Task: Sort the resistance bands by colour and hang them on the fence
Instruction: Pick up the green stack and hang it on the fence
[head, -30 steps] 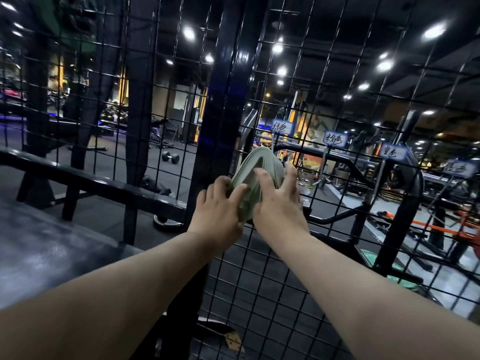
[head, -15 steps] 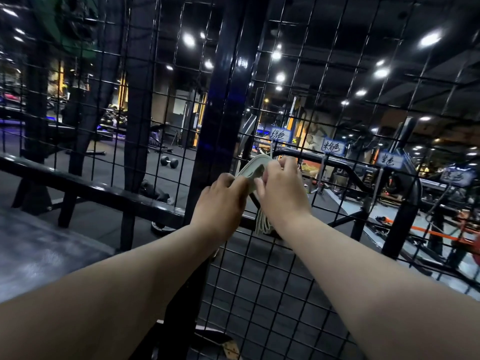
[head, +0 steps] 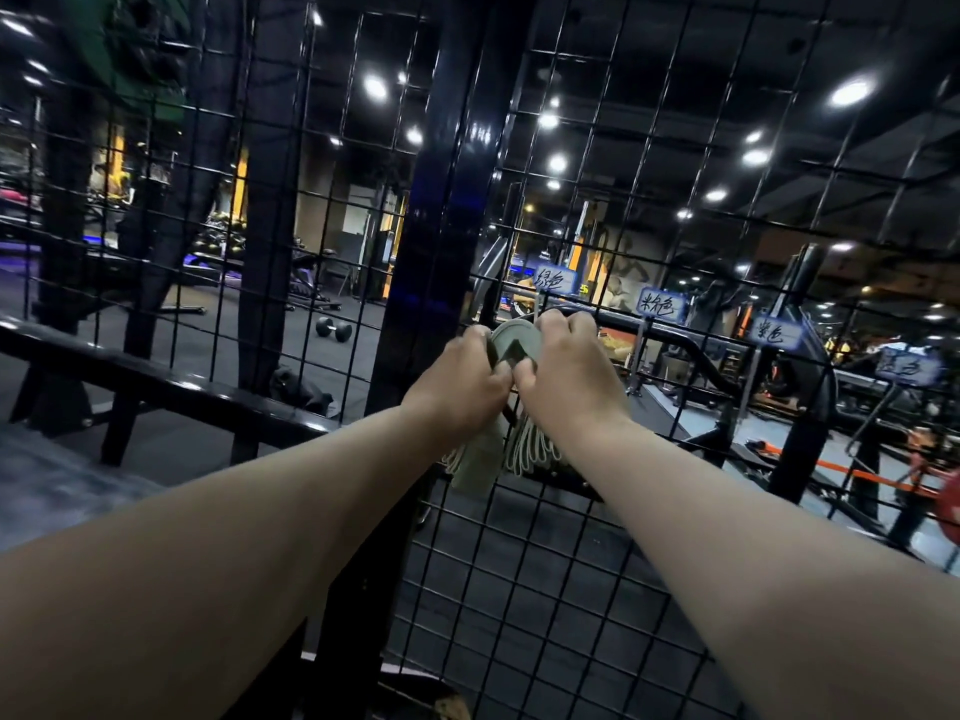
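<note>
Dim gym floor stretches beyond a black wire fence [head: 447, 252] whose thick upright post stands just left of both hands. Past the mesh on the left the dark floor lies open, with only a dumbbell [head: 334, 330] on it and a low black rail [head: 156, 376] crossing in front. To the right the space is crowded with machine frames, an orange strap [head: 857, 472] and a red weight plate [head: 950, 506] at the picture's edge.

The green bands [head: 511, 345] are bunched against the mesh at about mid-height. Their folded top arches between the two hands and their loose loops hang down just below the wrists. The left hand [head: 462, 379] grips the bundle with curled fingers, close beside the post. The right hand [head: 566, 376] curls over the top of the bundle, thumb pinching it from below. The thumbs almost meet.

Four small handwritten signs are fixed along the fence to the right. The sign [head: 556, 279] right above the hands reads 绿色. The next [head: 661, 305] seems to read 粉色, the third [head: 777, 335] 紫色, and the fourth [head: 906, 366] is too blurred to read.
</note>
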The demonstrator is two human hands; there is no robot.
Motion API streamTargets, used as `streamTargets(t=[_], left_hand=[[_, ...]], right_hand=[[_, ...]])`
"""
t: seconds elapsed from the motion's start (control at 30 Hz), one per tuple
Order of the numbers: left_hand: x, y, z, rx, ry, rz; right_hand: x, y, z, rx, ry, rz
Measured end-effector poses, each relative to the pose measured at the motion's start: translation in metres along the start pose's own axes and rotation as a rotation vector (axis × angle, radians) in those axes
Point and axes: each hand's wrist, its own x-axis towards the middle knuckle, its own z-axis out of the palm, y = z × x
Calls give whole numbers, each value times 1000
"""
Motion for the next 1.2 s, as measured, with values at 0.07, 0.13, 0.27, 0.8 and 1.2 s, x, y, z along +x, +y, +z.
streamTargets(t=[0.07, 0.13, 0.27, 0.8, 1.2], left_hand=[[4, 1, -1, -9, -1, 16], [8, 1, -2, 13, -9, 13], [11, 0, -4, 102, -5, 67], [29, -3, -11, 326, -26, 212], [35, -3, -14, 345, -40, 236]], right_hand=[[0, 1, -1, -19, -21, -20], [-1, 1, -1, -4, -35, -27], [0, -2, -2, 39, -53, -1], [-3, -1, 15, 137, -57, 70], [3, 1, 12, 170, -26, 54]])
